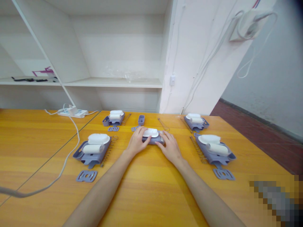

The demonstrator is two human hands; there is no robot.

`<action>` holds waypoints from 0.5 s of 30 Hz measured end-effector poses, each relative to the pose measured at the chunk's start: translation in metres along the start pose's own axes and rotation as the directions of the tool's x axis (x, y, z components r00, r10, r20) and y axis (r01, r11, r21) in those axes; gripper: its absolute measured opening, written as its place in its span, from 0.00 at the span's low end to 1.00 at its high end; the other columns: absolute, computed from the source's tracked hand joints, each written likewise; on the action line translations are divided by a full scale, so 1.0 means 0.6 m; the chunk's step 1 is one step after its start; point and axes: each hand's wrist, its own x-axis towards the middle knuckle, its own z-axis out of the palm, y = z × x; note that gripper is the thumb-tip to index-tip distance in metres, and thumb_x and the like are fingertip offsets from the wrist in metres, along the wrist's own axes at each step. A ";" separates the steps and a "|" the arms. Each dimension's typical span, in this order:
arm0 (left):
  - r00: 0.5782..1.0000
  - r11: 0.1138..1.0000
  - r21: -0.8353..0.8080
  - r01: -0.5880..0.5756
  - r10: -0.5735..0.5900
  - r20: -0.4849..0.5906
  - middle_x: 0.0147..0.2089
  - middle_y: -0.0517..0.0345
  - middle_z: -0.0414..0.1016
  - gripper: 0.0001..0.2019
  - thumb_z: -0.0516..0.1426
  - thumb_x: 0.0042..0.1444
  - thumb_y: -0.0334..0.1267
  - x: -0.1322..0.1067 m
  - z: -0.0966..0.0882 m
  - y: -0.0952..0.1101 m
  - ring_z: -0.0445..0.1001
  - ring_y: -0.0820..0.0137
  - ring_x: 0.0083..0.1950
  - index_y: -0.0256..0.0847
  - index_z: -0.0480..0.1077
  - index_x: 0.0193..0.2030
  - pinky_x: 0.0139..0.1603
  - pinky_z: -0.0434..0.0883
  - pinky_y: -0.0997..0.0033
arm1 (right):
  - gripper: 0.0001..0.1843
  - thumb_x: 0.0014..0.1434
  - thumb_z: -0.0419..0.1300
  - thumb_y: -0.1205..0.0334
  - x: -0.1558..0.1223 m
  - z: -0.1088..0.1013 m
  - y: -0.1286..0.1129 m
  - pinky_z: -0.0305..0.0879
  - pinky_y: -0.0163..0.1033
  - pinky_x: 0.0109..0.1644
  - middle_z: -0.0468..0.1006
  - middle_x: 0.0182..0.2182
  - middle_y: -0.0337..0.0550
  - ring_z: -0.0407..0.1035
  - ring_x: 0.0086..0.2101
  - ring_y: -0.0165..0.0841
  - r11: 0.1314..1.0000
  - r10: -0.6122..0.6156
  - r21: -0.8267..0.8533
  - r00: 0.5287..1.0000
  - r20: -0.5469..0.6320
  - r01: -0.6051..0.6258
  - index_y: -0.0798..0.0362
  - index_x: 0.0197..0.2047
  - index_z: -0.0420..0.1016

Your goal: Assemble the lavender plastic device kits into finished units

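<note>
Evidently kept together as a set, the left grey holder (96, 159) bears a white roll (92, 149), with its slotted plate (86, 176) just in front. At centre, the left hand (138, 139) grasps one end of the middle holder (152, 140), on the worktop (151, 195); the right hand (170, 147) grasps the other, probably for steadiness (what lies beneath its fingertips is unclear). The right grey holder (213, 156) mirrors the left.
</note>
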 end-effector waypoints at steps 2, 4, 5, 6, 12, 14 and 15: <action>1.000 1.000 0.007 -0.001 0.001 -0.003 0.49 0.49 0.66 0.15 0.53 0.55 0.39 0.000 0.000 0.000 0.65 0.63 0.53 0.40 0.61 0.49 0.56 0.63 0.62 | 0.23 0.57 0.56 0.50 0.000 0.001 0.000 0.60 0.50 0.53 0.66 0.54 0.50 0.60 0.52 0.43 1.000 0.003 0.001 1.000 0.004 -0.003 0.50 0.53 0.67; 1.000 1.000 0.016 -0.002 0.002 -0.005 0.49 0.49 0.66 0.16 0.53 0.55 0.39 0.000 0.001 -0.001 0.64 0.63 0.54 0.39 0.61 0.50 0.56 0.63 0.62 | 0.23 0.57 0.56 0.50 0.000 0.001 0.001 0.60 0.50 0.53 0.66 0.54 0.50 0.60 0.52 0.43 1.000 0.004 0.001 1.000 0.004 -0.004 0.50 0.53 0.68; 1.000 1.000 0.021 -0.003 0.003 -0.008 0.49 0.49 0.66 0.16 0.53 0.55 0.39 0.000 0.002 -0.002 0.64 0.63 0.53 0.39 0.61 0.50 0.56 0.63 0.61 | 0.23 0.56 0.56 0.50 -0.001 0.001 0.001 0.60 0.50 0.53 0.66 0.54 0.50 0.60 0.52 0.43 1.000 0.004 0.001 1.000 0.002 -0.004 0.50 0.53 0.68; 1.000 1.000 0.028 -0.002 0.002 -0.012 0.49 0.49 0.66 0.16 0.53 0.55 0.38 0.000 0.002 -0.003 0.64 0.63 0.53 0.39 0.61 0.50 0.56 0.63 0.61 | 0.23 0.56 0.56 0.50 -0.001 0.001 0.001 0.60 0.50 0.53 0.66 0.54 0.50 0.60 0.52 0.43 1.000 0.003 0.001 1.000 -0.001 -0.003 0.50 0.53 0.68; 0.997 0.998 0.049 0.050 -0.047 -0.068 0.49 0.49 0.66 0.15 0.53 0.55 0.36 0.001 0.004 -0.008 0.65 0.63 0.53 0.40 0.61 0.50 0.56 0.63 0.59 | 0.23 0.56 0.57 0.50 -0.001 0.003 0.002 0.60 0.50 0.54 0.66 0.54 0.50 0.60 0.52 0.42 1.000 0.005 -0.004 1.000 -0.008 -0.005 0.50 0.53 0.68; 0.995 0.997 0.045 0.066 -0.062 -0.081 0.49 0.49 0.65 0.15 0.52 0.55 0.35 0.001 0.004 -0.008 0.65 0.63 0.53 0.40 0.61 0.50 0.56 0.63 0.59 | 0.23 0.56 0.57 0.50 -0.001 0.004 0.002 0.60 0.50 0.54 0.66 0.54 0.50 0.60 0.52 0.42 1.000 0.007 -0.005 1.000 -0.008 -0.007 0.50 0.53 0.68; 0.994 0.997 0.043 0.068 -0.064 -0.083 0.49 0.49 0.65 0.15 0.52 0.55 0.35 0.001 0.004 -0.008 0.65 0.63 0.53 0.40 0.61 0.50 0.56 0.63 0.59 | 0.23 0.56 0.57 0.50 -0.001 0.004 0.002 0.60 0.50 0.54 0.66 0.54 0.50 0.60 0.52 0.42 1.000 0.007 -0.006 1.000 -0.009 -0.007 0.50 0.53 0.68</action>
